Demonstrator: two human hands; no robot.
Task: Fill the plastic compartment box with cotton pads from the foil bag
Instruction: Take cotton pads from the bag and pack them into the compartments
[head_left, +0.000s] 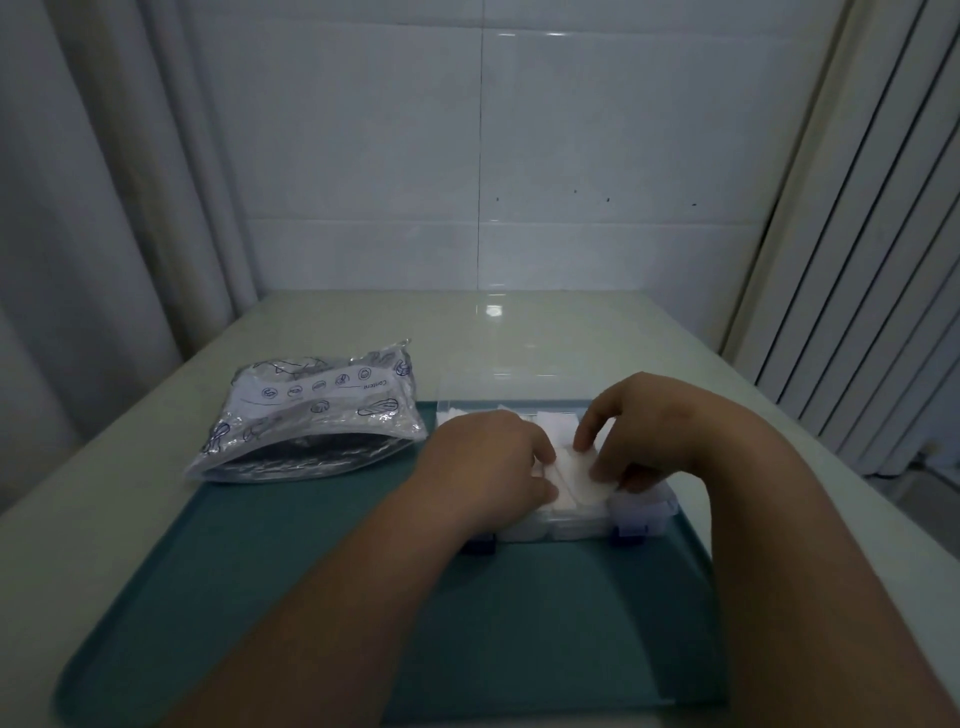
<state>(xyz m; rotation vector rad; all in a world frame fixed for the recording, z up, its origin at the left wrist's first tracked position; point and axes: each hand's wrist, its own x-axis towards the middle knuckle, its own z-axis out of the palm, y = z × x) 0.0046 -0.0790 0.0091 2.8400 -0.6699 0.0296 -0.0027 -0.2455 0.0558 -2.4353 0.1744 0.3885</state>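
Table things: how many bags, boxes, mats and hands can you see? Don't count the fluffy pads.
foil bag: 1
plastic compartment box: 1
teal mat: 1
hands: 2, the left hand and the right hand, both holding cotton pads over the box
Total: 5

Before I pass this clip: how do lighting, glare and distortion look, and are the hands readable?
Head view: dim, bluish overall; one small glare spot on the pale glossy table top; wide-angle bowing tilts the white ribbed panel at right; the left hand and right hand read clearly, both holding a white cotton pad over the clear plastic compartment box, whose dividers wash out.
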